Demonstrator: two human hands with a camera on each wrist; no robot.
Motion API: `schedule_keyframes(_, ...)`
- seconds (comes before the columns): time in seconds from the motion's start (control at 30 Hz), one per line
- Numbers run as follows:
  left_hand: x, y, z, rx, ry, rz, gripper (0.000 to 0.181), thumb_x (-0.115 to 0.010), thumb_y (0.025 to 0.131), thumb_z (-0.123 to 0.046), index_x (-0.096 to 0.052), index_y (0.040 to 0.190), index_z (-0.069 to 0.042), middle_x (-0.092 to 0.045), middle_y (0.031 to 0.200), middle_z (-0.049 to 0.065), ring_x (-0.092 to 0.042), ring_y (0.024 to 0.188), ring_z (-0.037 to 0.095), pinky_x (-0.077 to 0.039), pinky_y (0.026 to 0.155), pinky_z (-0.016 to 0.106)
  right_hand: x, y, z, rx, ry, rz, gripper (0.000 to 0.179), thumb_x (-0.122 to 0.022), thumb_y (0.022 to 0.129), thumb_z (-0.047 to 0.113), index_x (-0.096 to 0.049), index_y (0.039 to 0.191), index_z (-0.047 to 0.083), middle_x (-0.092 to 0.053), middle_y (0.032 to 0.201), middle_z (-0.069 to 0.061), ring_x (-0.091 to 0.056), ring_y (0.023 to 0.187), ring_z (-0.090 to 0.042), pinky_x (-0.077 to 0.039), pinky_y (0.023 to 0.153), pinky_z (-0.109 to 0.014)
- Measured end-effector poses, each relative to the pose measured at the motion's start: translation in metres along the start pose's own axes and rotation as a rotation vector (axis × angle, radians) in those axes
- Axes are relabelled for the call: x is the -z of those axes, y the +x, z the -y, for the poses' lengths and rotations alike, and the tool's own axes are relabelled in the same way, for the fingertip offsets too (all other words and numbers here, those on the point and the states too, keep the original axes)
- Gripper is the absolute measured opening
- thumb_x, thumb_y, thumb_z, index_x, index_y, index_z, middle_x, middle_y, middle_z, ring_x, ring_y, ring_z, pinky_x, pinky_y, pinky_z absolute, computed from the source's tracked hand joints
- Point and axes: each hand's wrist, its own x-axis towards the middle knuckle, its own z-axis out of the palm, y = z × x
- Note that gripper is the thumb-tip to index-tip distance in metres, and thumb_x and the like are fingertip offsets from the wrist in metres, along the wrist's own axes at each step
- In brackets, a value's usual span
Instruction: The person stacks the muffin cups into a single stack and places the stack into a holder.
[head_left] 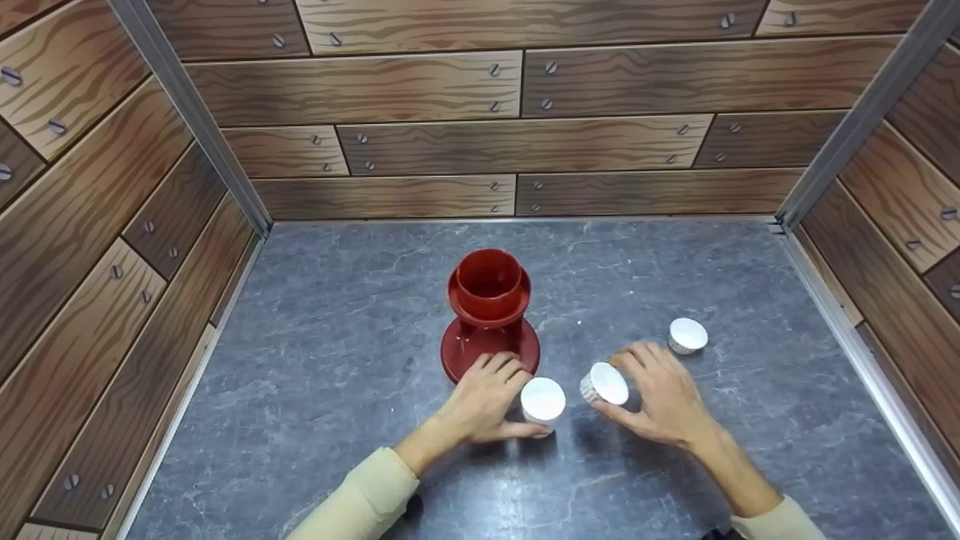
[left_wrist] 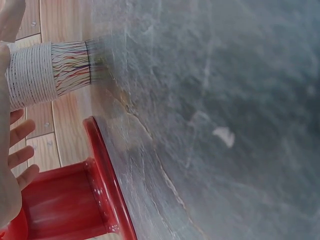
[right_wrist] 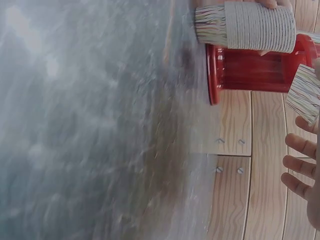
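Note:
My left hand point(head_left: 487, 397) holds a tall stack of white paper baking cups point(head_left: 543, 400) between thumb and fingers. In the left wrist view, the stack's ridged rims point(left_wrist: 32, 75) sit above an outer wall of thin coloured lines; its foot is at the tabletop. A single baking cup point(head_left: 606, 383), tilted with its mouth up, is pinched by my right hand point(head_left: 664, 394) just right of the stack. The right wrist view shows this cup point(right_wrist: 305, 93) raised off the table, the other fingers point(right_wrist: 300, 145) spread. Another baking cup point(head_left: 688, 336) stands alone beyond my right hand.
Behind my left hand stands a red holder point(head_left: 489, 289) with a cup-shaped top over a round base point(head_left: 454, 352). Wood-patterned walls point(head_left: 420, 146) enclose the grey marbled tabletop point(head_left: 337, 315) at the back and sides, with metal strips along the edges.

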Motion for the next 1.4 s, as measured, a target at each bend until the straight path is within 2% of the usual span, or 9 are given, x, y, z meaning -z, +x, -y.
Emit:
schedule_keyframes(0.57,0.000,0.001,0.001,-0.012,0.002,-0.032,0.073,-0.062,0.081,-0.087,-0.065,0.113,-0.021,-0.068,0.113,-0.005,-0.061,0.118,0.017,-0.051,0.096,0.035,-0.005,0.018,0.017,0.038,0.045,-0.018,0.059,-0.076,0.082,0.064,-0.070,0.112,0.013,-0.069,0.110,-0.005,-0.065,0.104,-0.025,-0.054,0.090,-0.044)
schedule_keyframes(0.87,0.001,0.000,0.000,-0.016,0.010,-0.038,0.073,-0.060,0.082,-0.087,-0.065,0.112,-0.021,-0.068,0.112,-0.005,-0.062,0.117,0.018,-0.052,0.096,0.035,-0.008,0.022,0.025,0.042,0.066,-0.022,0.058,-0.079,0.080,0.061,-0.070,0.112,0.014,-0.069,0.110,-0.005,-0.065,0.105,-0.024,-0.055,0.090,-0.045)
schedule_keyframes(1.03,0.000,0.000,0.000,-0.015,0.024,-0.028,0.073,-0.059,0.083,-0.087,-0.065,0.112,-0.021,-0.069,0.113,-0.005,-0.062,0.118,0.018,-0.052,0.096,0.035,-0.010,0.025,0.029,0.057,0.088,-0.028,0.057,-0.078,0.082,0.062,-0.069,0.111,0.013,-0.069,0.110,-0.004,-0.064,0.105,-0.023,-0.055,0.090,-0.045)
schedule_keyframes(1.23,0.000,0.001,-0.001,-0.012,0.026,-0.024,0.073,-0.059,0.083,-0.088,-0.065,0.113,-0.021,-0.069,0.114,-0.005,-0.062,0.118,0.017,-0.052,0.096,0.034,-0.014,0.028,0.032,0.102,0.072,-0.075,0.055,-0.070,0.087,0.065,-0.070,0.108,0.015,-0.069,0.107,-0.003,-0.065,0.102,-0.022,-0.055,0.088,-0.043)
schedule_keyframes(1.4,0.000,0.000,-0.001,-0.013,0.020,-0.039,0.073,-0.060,0.082,-0.088,-0.065,0.111,-0.021,-0.069,0.112,-0.004,-0.062,0.117,0.018,-0.052,0.096,0.035,-0.016,0.029,0.038,0.114,0.086,-0.057,0.056,-0.070,0.087,0.066,-0.070,0.109,0.015,-0.069,0.109,-0.004,-0.064,0.103,-0.022,-0.055,0.089,-0.044)
